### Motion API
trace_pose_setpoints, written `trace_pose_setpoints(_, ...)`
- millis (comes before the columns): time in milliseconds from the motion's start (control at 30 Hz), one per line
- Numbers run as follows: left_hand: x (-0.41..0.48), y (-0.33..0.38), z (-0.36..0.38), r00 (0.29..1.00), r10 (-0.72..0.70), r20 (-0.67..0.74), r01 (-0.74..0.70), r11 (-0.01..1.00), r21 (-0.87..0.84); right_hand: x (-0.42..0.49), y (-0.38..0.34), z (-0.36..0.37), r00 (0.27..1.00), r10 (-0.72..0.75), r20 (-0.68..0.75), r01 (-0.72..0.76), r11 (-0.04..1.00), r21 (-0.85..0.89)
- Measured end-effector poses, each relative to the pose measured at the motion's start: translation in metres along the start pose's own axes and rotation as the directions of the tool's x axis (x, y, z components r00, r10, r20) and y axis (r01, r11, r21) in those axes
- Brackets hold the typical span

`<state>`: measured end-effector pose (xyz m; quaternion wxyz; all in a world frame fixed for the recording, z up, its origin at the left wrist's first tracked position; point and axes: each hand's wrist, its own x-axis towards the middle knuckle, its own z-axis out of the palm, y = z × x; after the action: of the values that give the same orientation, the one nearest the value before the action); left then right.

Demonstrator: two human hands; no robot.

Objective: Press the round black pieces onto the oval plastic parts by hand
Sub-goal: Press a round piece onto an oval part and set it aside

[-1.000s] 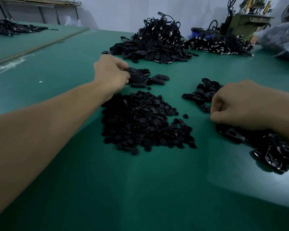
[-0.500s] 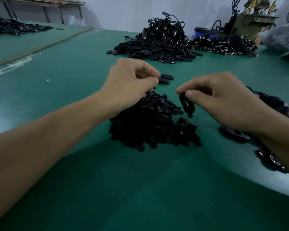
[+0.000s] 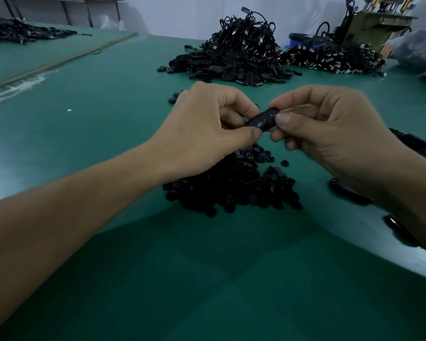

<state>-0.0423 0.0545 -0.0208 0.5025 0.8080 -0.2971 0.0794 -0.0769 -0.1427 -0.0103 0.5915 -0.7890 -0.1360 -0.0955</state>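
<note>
— The left hand (image 3: 207,129), what has it got?
— It pinches one end of an oval plastic part (image 3: 262,120), with the thumb at the near edge and the fingers curled behind. The right hand (image 3: 330,134) pinches the other end the same way, thumb tip on top.
— So the part is off the table?
— Yes, it is held in the air between the two hands, above the far edge of the pile of round black pieces (image 3: 234,188). Its long axis runs roughly from hand to hand, tilted up toward the right.
— Is a round piece on it?
— I cannot tell. There is a dark opening in its upper face, and the fingers cover the rest.
— And round about?
— The pile lies on the green table (image 3: 207,279), partly under the left wrist. A few glossy oval parts (image 3: 349,193) lie beside the right forearm. Further back sits a tall heap of black corded parts (image 3: 236,57), with a flatter heap (image 3: 335,60) just right of it. Another dark pile (image 3: 15,33) lies at far left, well apart.
</note>
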Motion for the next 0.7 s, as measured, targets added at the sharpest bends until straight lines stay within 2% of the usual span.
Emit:
trace_pose_setpoints(300,0.0027,-0.0051,-0.0010,0.997,-0.052,-0.065,0.044,0.992,-0.119,-0.0009,0.0010,0.0014,1.000,0.009,-0.020,-0.011,0.997,-0.076)
trace_pose_setpoints(433,0.0019,-0.0042,-0.0002,0.998,-0.036,-0.057,0.030,0.994,-0.103,-0.0019,0.0004,0.0025,0.998,-0.054,-0.036,0.048,0.988,-0.146)
trace_pose_setpoints(567,0.0014,-0.0016,0.0003,0.999,-0.016,-0.038,0.010,0.990,-0.140,-0.0045,-0.0040,0.0050,0.993,-0.114,0.016,0.115,0.974,-0.195)
trace_pose_setpoints(700,0.0024,-0.0007,0.0003,1.000,-0.006,0.015,0.008,0.987,-0.162,-0.0055,-0.0062,0.0069,0.994,-0.104,0.013,0.105,0.981,-0.164)
